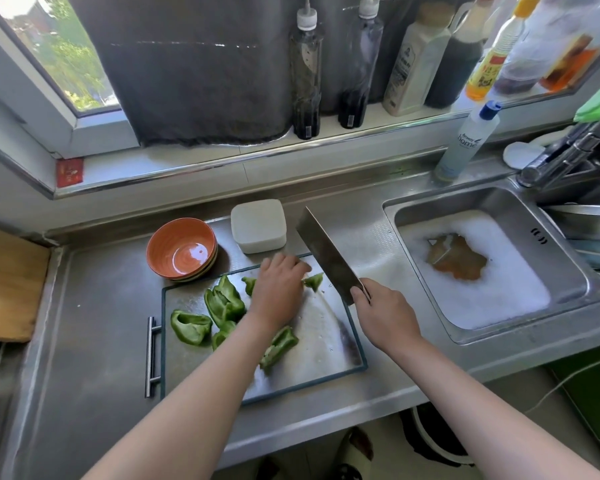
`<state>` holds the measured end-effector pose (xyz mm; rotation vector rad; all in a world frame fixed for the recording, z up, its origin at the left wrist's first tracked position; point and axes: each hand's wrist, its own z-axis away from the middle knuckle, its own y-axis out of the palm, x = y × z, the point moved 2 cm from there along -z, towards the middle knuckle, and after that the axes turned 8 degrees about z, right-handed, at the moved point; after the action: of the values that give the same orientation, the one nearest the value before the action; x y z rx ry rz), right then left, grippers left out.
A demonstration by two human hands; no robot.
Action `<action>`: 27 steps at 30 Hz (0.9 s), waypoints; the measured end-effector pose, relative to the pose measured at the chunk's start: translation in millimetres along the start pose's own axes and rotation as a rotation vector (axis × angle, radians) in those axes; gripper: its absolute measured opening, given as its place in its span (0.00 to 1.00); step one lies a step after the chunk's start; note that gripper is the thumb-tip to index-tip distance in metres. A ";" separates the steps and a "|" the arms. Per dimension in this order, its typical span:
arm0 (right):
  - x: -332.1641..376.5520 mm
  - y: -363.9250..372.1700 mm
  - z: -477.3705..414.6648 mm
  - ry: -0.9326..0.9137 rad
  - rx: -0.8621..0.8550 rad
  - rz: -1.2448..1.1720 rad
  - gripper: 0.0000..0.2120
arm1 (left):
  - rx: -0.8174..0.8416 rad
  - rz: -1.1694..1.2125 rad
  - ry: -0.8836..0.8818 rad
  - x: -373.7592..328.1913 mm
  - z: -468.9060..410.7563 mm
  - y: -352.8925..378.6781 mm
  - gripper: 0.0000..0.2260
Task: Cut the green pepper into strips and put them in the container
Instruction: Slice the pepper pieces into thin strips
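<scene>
Green pepper (224,303), cut into large glossy chunks, lies on the left half of the rectangular steel cutting board (326,344) with its dark rim, which sits on the stainless-steel surface (94,306) right in front of you. Your left hand (278,289) is palm-down at the board's far edge, its fingers (288,263) curled down over a piece of green pepper; green bits show at either side of the hand. Your right hand (383,308) grips the handle of a broad rectangular steel cleaver (326,258), fingers wrapped tight around it. The blade is held off the board and slants up and away just right of your left hand. Behind the board you have an orange ceramic bowl (181,251) stacked on others, and near it, to the right, a white square plastic container (258,225). To your right, a steel sink (568,268) set into the surface holds white foam around a brownish patch, and a chrome tap (561,157) reaches in from the far right. A clear dish-soap bottle with a blue cap (468,140) stands behind the sink. A row of sauce and oil bottles (305,74) lines the window sill in front of a grey cloth (194,71). The window at the left shows green trees. A wooden board (9,289) lies at the far left.
</scene>
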<state>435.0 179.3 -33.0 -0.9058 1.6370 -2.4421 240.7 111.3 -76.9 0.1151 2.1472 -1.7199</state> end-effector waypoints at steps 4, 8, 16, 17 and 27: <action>4.4 5.9 10.7 -0.012 0.070 -0.142 0.14 | -0.062 0.271 -0.154 17.6 46.8 -14.1 0.05; 7.4 14.8 29.6 -0.012 0.123 -0.259 0.16 | 0.046 0.247 -0.209 20.5 92.5 -11.1 0.06; -2.7 34.4 60.8 0.030 0.170 -0.257 0.14 | 0.217 0.047 -0.285 10.4 129.8 6.3 0.10; -4.1 35.3 63.5 0.030 0.172 -0.254 0.15 | 0.176 0.093 -0.313 9.5 129.6 7.9 0.09; -35.0 56.8 82.6 0.136 0.279 -0.315 0.15 | -0.094 0.320 -0.196 -0.9 134.3 10.9 0.04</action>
<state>490.4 99.4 -75.6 -1.0390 1.2160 -2.9050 277.6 -13.9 -110.1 0.2402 1.9408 -1.3875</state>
